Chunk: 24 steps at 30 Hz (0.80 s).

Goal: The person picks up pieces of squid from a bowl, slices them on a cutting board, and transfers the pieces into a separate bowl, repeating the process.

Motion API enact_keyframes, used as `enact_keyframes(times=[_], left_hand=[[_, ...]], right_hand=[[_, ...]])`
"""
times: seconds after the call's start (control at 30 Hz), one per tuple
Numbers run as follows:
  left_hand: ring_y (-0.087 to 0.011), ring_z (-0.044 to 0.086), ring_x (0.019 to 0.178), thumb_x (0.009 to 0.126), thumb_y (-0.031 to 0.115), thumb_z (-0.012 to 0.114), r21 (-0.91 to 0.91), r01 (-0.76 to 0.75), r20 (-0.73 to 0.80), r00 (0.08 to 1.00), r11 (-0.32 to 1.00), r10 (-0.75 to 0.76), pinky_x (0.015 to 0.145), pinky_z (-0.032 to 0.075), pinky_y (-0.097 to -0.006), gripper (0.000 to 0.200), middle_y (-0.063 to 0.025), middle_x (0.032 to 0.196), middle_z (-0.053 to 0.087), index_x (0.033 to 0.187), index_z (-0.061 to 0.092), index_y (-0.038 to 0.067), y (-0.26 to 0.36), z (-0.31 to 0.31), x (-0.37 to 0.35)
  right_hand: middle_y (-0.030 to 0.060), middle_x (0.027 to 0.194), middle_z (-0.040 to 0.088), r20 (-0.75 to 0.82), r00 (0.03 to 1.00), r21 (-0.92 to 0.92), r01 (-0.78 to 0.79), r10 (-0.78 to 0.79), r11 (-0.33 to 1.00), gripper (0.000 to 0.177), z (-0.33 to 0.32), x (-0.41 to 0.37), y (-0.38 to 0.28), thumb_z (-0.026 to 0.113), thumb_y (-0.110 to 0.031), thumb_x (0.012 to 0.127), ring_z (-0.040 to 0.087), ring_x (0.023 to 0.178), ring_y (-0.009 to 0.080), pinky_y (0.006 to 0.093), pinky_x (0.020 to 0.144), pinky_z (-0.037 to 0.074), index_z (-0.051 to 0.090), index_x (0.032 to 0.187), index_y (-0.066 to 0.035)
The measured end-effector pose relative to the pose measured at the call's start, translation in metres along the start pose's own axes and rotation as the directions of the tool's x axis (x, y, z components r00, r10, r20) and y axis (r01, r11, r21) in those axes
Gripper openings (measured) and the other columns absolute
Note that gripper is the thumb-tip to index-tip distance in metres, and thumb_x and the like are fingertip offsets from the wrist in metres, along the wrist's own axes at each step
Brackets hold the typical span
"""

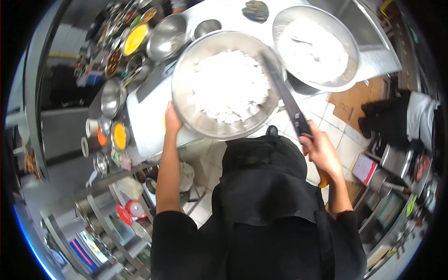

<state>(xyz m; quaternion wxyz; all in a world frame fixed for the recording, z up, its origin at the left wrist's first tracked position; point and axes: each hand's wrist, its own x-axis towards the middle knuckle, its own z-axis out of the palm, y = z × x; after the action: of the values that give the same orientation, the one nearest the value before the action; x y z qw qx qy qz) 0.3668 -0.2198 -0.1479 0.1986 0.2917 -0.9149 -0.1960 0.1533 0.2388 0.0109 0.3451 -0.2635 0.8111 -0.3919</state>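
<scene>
A large steel mixing bowl [186,109] full of white chopped pieces [231,86] is in front of me. My left hand [173,120] grips its near left rim, the fingers partly hidden behind the bowl wall. My right hand [322,150] is closed around a large knife [290,99] with a long dark blade and a yellow-orange handle end. The blade points up and left, its tip over the bowl's right rim. Beyond it, to the right, a second large bowl [351,79] holds white contents, with a dark utensil in it.
A white cutting board [148,122] lies left of the bowl. Several steel bowls, including an empty-looking one [167,37], and containers of yellow food [120,136] line the left counter. Another person's dark trousers [389,114] show at right. Shelves [105,219] stand lower left.
</scene>
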Motion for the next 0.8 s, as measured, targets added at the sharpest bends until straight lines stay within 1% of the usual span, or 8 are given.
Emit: enact_keyframes(times=[0.07,0.13,0.2,0.4,0.47,0.67,0.7,0.8], left_hand=[[-0.0296,0.061,0.081,0.075,-0.004,0.054,-0.184,0.134,0.088,0.989,0.974,-0.120,0.075,0.047,-0.0364,0.018,-0.0170,0.084,0.063,0.091,0.061,-0.004,0.012,-0.014,0.009],[-0.0169,0.057,0.069,0.077,-0.004,0.055,-0.185,0.289,0.140,0.954,0.939,-0.266,0.067,0.046,-0.0300,0.008,-0.0070,0.071,0.061,0.082,0.061,-0.001,0.028,-0.032,0.014],[-0.0086,0.049,0.062,0.080,-0.002,0.053,-0.103,0.146,0.003,0.989,0.984,-0.147,0.059,0.043,-0.0224,0.007,-0.0024,0.067,0.056,0.083,0.059,-0.001,0.026,-0.047,0.025],[-0.0097,0.052,0.061,0.079,0.000,0.063,-0.172,0.184,0.094,0.981,0.968,-0.169,0.053,0.045,-0.0235,0.007,-0.0023,0.075,0.059,0.086,0.062,0.002,0.136,-0.101,0.090],[-0.0184,0.059,0.074,0.078,0.001,0.064,0.064,-0.252,0.512,0.839,0.966,0.185,0.066,0.049,-0.0274,0.022,-0.0105,0.092,0.064,0.099,0.064,-0.002,0.202,-0.093,0.105],[-0.0322,0.062,0.093,0.082,0.004,0.057,-0.505,-0.353,0.436,0.683,0.788,0.586,0.084,0.048,-0.0359,0.020,-0.0181,0.099,0.065,0.100,0.065,-0.002,0.360,0.061,0.170],[-0.0281,0.065,0.092,0.080,0.005,0.059,-0.385,-0.502,0.496,0.595,0.775,0.632,0.086,0.048,-0.0338,0.025,-0.0165,0.102,0.066,0.103,0.066,0.000,0.377,0.097,0.181],[-0.0301,0.059,0.104,0.075,0.006,0.060,-0.218,-0.661,0.556,0.520,0.718,0.648,0.090,0.047,-0.0393,0.044,-0.0178,0.112,0.061,0.119,0.057,0.004,0.388,0.195,0.191]], right_hand=[[0.0249,0.084,0.063,0.158,0.977,-0.017,-0.145,0.145,0.989,0.026,-0.005,-0.008,0.003,0.056,-0.009,0.088,0.063,0.084,0.0396,0.0442,0.071,0.048,0.046,0.109,0.002],[0.0260,0.084,0.063,0.187,0.980,0.117,-0.088,0.065,0.989,0.024,-0.004,-0.016,0.009,0.057,-0.005,0.086,0.062,0.088,0.0414,0.0468,0.072,0.047,0.044,0.106,0.001],[0.0252,0.084,0.064,0.179,0.983,0.125,-0.063,0.040,0.990,0.022,-0.004,-0.023,0.013,0.058,-0.003,0.085,0.060,0.086,0.0439,0.0495,0.071,0.046,0.042,0.101,-0.001],[0.0253,0.082,0.064,0.049,0.999,0.226,-0.015,0.004,0.974,0.024,-0.008,-0.049,0.032,0.057,-0.002,0.086,0.061,0.087,0.0431,0.0477,0.070,0.047,0.041,0.105,-0.002],[0.0228,0.075,0.062,0.014,0.996,0.298,-0.091,0.091,0.950,0.027,-0.020,-0.060,0.028,0.056,-0.003,0.088,0.064,0.077,0.0382,0.0450,0.070,0.048,0.042,0.111,-0.002],[0.0066,0.056,0.051,-0.283,0.945,0.398,-0.040,0.165,0.916,0.033,-0.031,-0.097,0.046,0.054,-0.001,0.090,0.050,0.048,0.0117,0.0274,0.058,0.049,0.041,0.121,0.002],[0.0113,0.063,0.055,-0.130,0.907,0.486,-0.294,0.400,0.823,0.041,-0.044,-0.102,0.034,0.054,-0.009,0.093,0.062,0.067,0.0206,0.0321,0.077,0.050,0.038,0.127,0.007],[0.0108,0.062,0.055,-0.221,0.885,0.471,-0.270,0.409,0.840,0.045,-0.040,-0.123,0.050,0.053,-0.010,0.093,0.065,0.074,0.0194,0.0322,0.078,0.050,0.036,0.131,0.007]])
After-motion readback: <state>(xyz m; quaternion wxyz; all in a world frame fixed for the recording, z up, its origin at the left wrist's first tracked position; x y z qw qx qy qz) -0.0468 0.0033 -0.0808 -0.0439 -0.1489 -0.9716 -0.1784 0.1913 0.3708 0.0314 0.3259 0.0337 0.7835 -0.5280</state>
